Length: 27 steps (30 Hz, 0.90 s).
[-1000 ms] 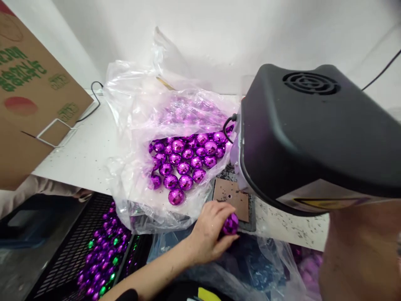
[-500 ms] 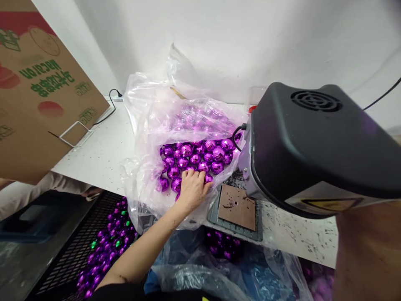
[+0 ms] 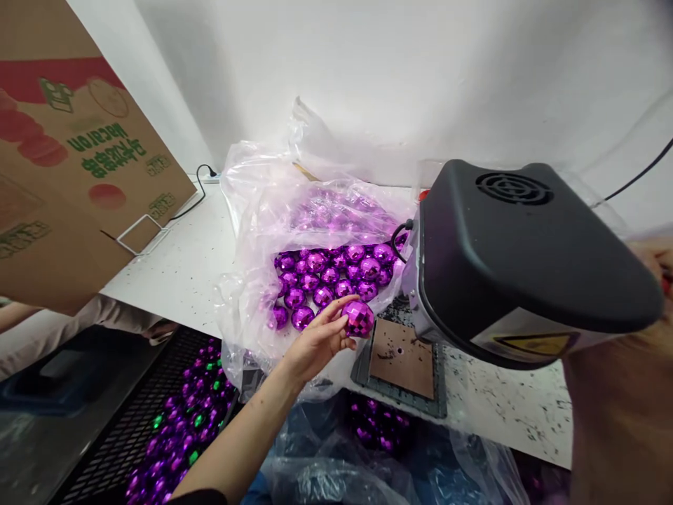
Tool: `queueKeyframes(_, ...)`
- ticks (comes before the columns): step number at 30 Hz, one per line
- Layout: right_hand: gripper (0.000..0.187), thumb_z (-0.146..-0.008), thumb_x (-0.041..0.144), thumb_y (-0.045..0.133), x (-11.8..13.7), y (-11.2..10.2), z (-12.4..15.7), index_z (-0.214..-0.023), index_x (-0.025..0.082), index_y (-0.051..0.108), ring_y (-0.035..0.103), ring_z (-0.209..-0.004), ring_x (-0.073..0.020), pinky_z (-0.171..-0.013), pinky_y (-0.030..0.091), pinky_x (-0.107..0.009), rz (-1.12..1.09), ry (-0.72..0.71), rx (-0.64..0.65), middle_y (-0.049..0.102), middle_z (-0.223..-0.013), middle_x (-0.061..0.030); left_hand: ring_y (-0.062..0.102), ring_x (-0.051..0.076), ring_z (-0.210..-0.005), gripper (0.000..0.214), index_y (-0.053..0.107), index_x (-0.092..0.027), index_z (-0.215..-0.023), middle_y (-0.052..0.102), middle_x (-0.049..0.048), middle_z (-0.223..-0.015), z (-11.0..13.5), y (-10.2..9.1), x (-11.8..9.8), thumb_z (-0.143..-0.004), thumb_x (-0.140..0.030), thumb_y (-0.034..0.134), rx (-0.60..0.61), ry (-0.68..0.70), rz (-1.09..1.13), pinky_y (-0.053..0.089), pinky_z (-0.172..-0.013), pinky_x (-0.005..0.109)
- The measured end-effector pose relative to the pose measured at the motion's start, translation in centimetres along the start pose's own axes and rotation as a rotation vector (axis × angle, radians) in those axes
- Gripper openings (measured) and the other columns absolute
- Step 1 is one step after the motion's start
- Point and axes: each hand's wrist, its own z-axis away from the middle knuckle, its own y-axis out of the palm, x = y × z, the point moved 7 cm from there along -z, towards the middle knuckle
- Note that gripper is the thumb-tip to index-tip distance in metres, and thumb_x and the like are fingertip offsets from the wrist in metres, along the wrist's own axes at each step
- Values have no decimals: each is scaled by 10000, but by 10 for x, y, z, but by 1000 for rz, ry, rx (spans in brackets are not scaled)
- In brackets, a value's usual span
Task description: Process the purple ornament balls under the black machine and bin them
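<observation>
My left hand (image 3: 323, 340) pinches a shiny purple mirror ball (image 3: 359, 319) between thumb and fingers, raised just in front of an open clear plastic bag (image 3: 245, 298). Several more purple mirror balls (image 3: 310, 282) lie in that bag on the white table. Below and to the right of the held ball is a brown square board (image 3: 402, 359) with a small hole, set on a grey base. My right hand (image 3: 660, 263) is mostly hidden behind the black machine housing (image 3: 526, 245) at the right edge; its fingers are too blurred to read.
A printed cardboard box (image 3: 94, 182) leans at the left beside a wire stand. Under the table edge, a black crate (image 3: 113, 424) holds purple and some green balls. Another person's leg (image 3: 105, 322) shows behind it. Dark flecks litter the white tabletop (image 3: 505, 396).
My left hand has lifted a purple ball out of the bag and turned palm upward, moving slightly right. The whole view has shifted a little.
</observation>
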Motion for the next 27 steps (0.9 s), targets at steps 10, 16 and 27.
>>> queueKeyframes(10, 365, -865, 429, 555, 3, -2, -1, -700, 104, 526, 339, -592, -18, -563, 235, -211, -24, -29, -3, 385, -608, 4, 740, 212, -750, 612, 704, -170, -1081, 765, 90, -944, 2, 14, 53, -786, -696, 812, 31, -204, 178, 516, -612, 268)
queueKeyframes(16, 398, -883, 455, 547, 8, 0, 0, -704, 103, 496, 338, -602, -10, -572, 244, -197, -25, -21, 11, 387, -617, 9, 644, 147, -813, 535, 726, -183, -1138, 721, 44, -983, 6, 14, 49, -773, -536, 893, 13, -179, 15, 488, -679, 231)
queueKeyframes(27, 425, -977, 468, 515, 12, -1, 2, -733, 120, 493, 348, -609, -25, -594, 239, -203, -28, -19, 56, 380, -627, 13, 619, 298, -1260, 499, 629, -223, -1322, 687, 85, -1335, -12, 27, 43, -876, -370, 798, -49, 256, -685, 451, -1113, 442)
